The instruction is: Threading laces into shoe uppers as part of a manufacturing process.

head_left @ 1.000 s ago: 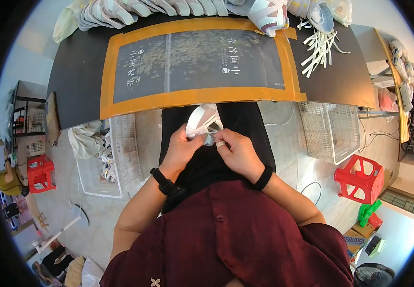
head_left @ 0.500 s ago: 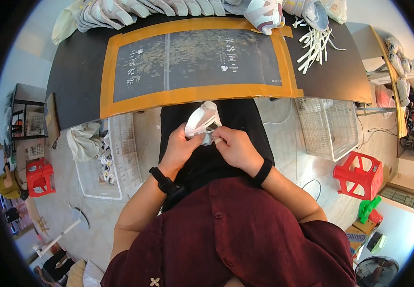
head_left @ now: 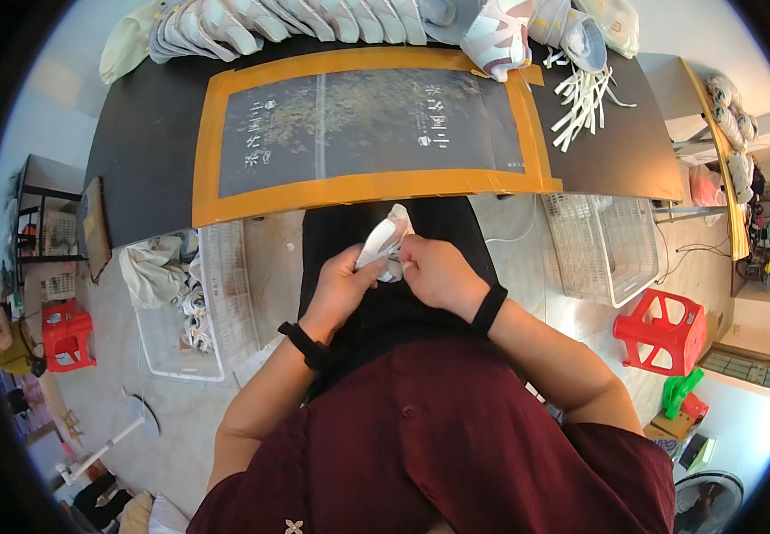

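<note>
Head view: white shoe upper (head_left: 381,237) held over my lap, just off the near edge of the worktop (head_left: 140,160). My left hand (head_left: 342,287) grips its left side; my right hand (head_left: 443,278) pinches its right side, exact strap hidden. Judged mid-work: this piece is not yet set down. Similar uppers (head_left: 314,22) stand rowed along the far edge, finished or not unclear; pale strips (head_left: 583,105) lie loose nearby.
</note>
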`<control>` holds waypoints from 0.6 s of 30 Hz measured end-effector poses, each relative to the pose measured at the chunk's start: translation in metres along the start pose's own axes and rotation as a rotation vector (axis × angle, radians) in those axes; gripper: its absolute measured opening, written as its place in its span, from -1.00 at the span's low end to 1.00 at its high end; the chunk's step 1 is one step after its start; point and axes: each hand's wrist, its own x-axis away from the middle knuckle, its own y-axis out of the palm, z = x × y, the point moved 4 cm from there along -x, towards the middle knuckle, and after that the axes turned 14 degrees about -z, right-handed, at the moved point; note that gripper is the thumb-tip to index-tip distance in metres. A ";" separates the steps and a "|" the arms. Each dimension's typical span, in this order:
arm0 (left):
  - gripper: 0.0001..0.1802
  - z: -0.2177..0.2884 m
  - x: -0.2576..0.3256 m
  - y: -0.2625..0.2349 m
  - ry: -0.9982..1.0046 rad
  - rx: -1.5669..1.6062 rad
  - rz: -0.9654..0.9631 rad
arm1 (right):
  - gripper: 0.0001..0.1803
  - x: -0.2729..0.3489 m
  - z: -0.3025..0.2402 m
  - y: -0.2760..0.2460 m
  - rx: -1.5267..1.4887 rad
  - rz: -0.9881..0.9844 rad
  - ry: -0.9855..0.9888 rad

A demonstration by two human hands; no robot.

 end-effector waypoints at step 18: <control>-0.83 0.008 -0.008 -0.003 -0.013 -0.015 0.078 | -0.74 -0.025 0.012 0.013 -0.397 -0.039 0.133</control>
